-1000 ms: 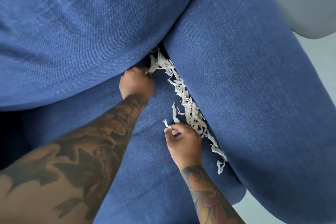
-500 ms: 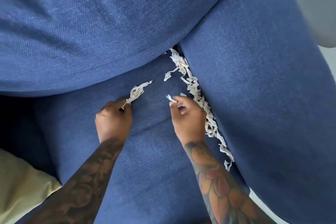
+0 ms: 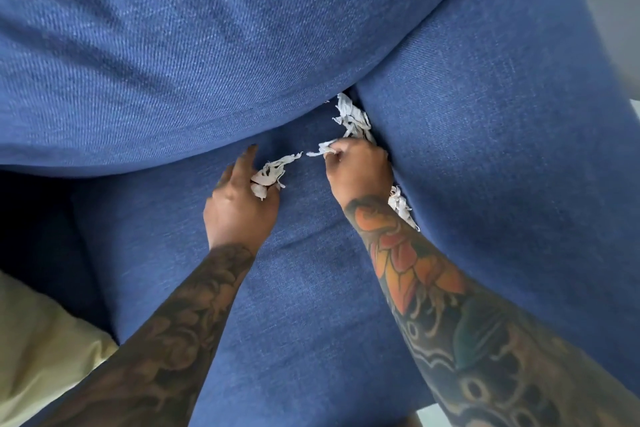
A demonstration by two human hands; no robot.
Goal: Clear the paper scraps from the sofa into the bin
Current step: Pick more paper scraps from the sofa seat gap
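Paper scraps (image 3: 353, 121), partly behind right hand (image 3: 360, 170)

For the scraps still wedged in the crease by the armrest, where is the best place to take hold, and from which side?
Grip the loose tuft of the wedged scraps that sticks up out of the crease, coming from the seat cushion side. The armrest walls off the other side, and the strips trail down into the gap, so pinching the exposed top is likely to draw them out together.

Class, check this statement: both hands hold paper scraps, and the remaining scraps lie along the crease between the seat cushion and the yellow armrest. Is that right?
Not quite. The head view shows the armrest is blue, not yellow. The rest stands: the left hand and right hand hold scraps, and the remaining scraps lie along that crease beside the seat cushion.
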